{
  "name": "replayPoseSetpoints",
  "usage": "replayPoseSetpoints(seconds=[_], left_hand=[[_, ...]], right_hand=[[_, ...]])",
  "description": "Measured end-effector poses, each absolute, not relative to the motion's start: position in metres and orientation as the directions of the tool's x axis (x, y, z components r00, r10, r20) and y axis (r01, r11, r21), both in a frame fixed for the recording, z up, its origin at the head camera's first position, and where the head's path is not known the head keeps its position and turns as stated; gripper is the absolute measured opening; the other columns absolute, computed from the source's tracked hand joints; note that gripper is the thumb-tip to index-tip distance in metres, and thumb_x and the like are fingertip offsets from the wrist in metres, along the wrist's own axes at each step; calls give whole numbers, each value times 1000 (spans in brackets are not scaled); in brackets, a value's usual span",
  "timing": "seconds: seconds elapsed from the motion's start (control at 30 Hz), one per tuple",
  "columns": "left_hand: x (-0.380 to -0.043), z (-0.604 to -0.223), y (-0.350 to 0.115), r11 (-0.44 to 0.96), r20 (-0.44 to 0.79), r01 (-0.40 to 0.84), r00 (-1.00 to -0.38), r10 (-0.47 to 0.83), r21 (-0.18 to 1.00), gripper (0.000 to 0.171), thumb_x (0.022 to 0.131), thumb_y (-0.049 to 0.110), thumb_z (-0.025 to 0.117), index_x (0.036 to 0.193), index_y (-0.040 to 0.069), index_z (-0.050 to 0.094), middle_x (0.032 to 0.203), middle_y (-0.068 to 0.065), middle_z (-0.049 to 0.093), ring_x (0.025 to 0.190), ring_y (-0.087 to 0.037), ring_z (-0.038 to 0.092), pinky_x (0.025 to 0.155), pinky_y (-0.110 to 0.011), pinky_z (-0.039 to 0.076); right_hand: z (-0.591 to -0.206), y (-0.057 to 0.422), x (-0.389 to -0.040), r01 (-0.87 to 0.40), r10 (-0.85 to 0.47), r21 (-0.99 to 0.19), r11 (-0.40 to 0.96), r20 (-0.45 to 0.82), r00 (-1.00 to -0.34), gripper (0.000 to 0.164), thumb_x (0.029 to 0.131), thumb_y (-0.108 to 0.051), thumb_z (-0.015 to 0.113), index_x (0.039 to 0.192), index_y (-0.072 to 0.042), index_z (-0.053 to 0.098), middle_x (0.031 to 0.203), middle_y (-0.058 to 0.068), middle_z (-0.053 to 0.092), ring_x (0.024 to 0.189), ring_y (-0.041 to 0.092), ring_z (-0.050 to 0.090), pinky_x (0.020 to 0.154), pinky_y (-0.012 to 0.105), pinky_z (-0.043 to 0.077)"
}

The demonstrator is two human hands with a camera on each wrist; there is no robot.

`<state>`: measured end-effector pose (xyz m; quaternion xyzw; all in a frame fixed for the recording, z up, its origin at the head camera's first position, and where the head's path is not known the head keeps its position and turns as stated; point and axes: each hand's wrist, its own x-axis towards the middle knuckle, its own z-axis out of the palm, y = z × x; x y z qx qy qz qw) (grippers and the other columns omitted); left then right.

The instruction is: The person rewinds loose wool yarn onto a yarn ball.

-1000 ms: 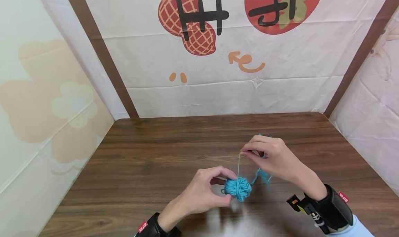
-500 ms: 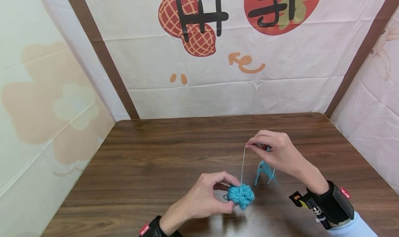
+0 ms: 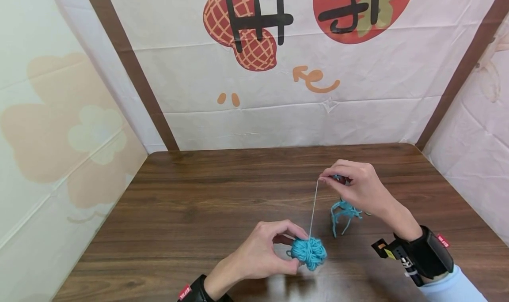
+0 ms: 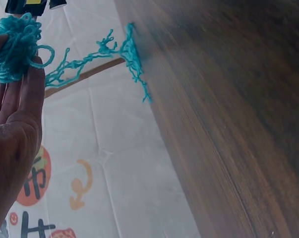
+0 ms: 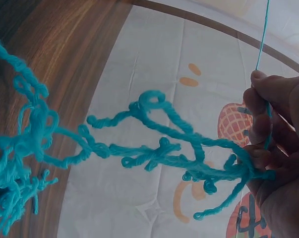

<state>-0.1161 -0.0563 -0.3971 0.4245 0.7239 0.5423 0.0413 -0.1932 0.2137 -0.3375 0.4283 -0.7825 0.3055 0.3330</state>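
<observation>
My left hand (image 3: pixel 267 251) grips a small wound ball of blue yarn (image 3: pixel 310 253) between thumb and fingers, low over the table. One loop sticks out of the ball (image 4: pixel 15 49) in the left wrist view. A taut strand (image 3: pixel 314 207) runs up from the ball to my right hand (image 3: pixel 359 187), where thumb and forefinger pinch it. From the same right hand hangs a tangled, knotted length of blue yarn (image 5: pixel 174 153), passing by the curled lower fingers. Its lower clump (image 3: pixel 345 211) dangles below the hand in the head view.
The brown wooden table (image 3: pixel 191 205) stretches around both hands. Behind it hangs a white printed cloth (image 3: pixel 254 125), and another pale cloth (image 3: pixel 47 138) hangs at the left. Black cameras are strapped on both wrists, the right one (image 3: pixel 421 253) above a light blue sleeve (image 3: pixel 453 286).
My right hand has moved up and to the right, lengthening the taut strand. My left hand and the ball have shifted slightly right and nearer to me. The tangled yarn has moved right with my right hand.
</observation>
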Motion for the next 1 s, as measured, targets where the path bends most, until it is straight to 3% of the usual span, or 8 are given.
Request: replayPoseSetpoints(seconds=[0.07, 0.2, 0.33, 0.5, 0.63, 0.73, 0.8, 1.0], left_hand=[[-116, -397, -56, 49, 399, 569, -633, 663, 821, 40, 78, -2, 77, 114, 14, 68, 114, -6, 74, 104, -5, 71, 88, -25, 61], [-116, -398, -55, 47, 391, 560, -634, 667, 827, 40, 78, -2, 77, 113, 14, 69, 114, -6, 74, 103, -5, 71, 88, -25, 61], [-115, -397, -54, 1, 386, 515, -643, 661, 857, 38, 79, -3, 77, 113, 11, 68, 116, -11, 73, 104, -6, 71, 90, -27, 62], [-118, -395, -56, -291, 487, 391, -670, 561, 873, 39, 81, -9, 73, 117, -9, 60, 118, -20, 68, 105, -8, 69, 92, -32, 62], [-122, -390, -56, -441, 503, 334, -789, 352, 833, 39, 82, -8, 72, 119, -5, 59, 117, -7, 69, 105, -11, 69, 92, -26, 60], [-122, -385, -56, -425, 392, 285, -901, 187, 859, 39, 83, -5, 72, 119, 5, 61, 114, -2, 69, 103, -13, 70, 90, -23, 60], [-122, -383, -54, -387, 330, 270, -939, 96, 881, 40, 83, -5, 73, 119, 4, 60, 113, -4, 67, 103, -15, 71, 88, -24, 61], [-129, -383, -49, -197, 310, 321, -947, -86, 926, 43, 80, -8, 78, 119, -3, 61, 113, -12, 65, 103, -19, 71, 86, -27, 62]], right_hand=[[-337, 215, -193, -868, -463, -199, 455, 779, -422, 6, 87, -9, 80, 92, -12, 78, 81, -4, 73, 60, -3, 50, 52, 11, 39], [-336, 217, -194, -857, -451, -200, 476, 781, -433, 31, 72, 9, 84, 92, -13, 78, 82, -4, 73, 60, -3, 50, 53, 11, 39], [-336, 220, -195, -851, -446, -212, 480, 776, -445, 29, 73, 9, 83, 93, -12, 79, 82, -4, 73, 61, -2, 51, 54, 11, 39], [-342, 225, -196, -827, -482, -269, 493, 707, -517, 17, 81, 3, 81, 90, -11, 78, 78, -6, 71, 59, -4, 47, 53, 10, 38], [-351, 224, -186, -813, -603, -332, 479, 549, -579, 18, 84, 2, 78, 88, -15, 78, 77, -8, 71, 60, -7, 48, 51, 10, 41], [-354, 218, -169, -803, -702, -388, 452, 400, -589, 15, 89, -3, 75, 90, -18, 78, 81, -9, 72, 63, -9, 51, 52, 12, 45], [-354, 211, -157, -803, -747, -408, 435, 335, -575, 13, 92, -7, 73, 92, -20, 77, 82, -11, 71, 64, -10, 52, 53, 12, 46], [-349, 191, -128, -835, -785, -365, 411, 324, -528, 14, 93, -12, 74, 88, -25, 74, 80, -19, 63, 66, -15, 48, 59, 5, 43]])
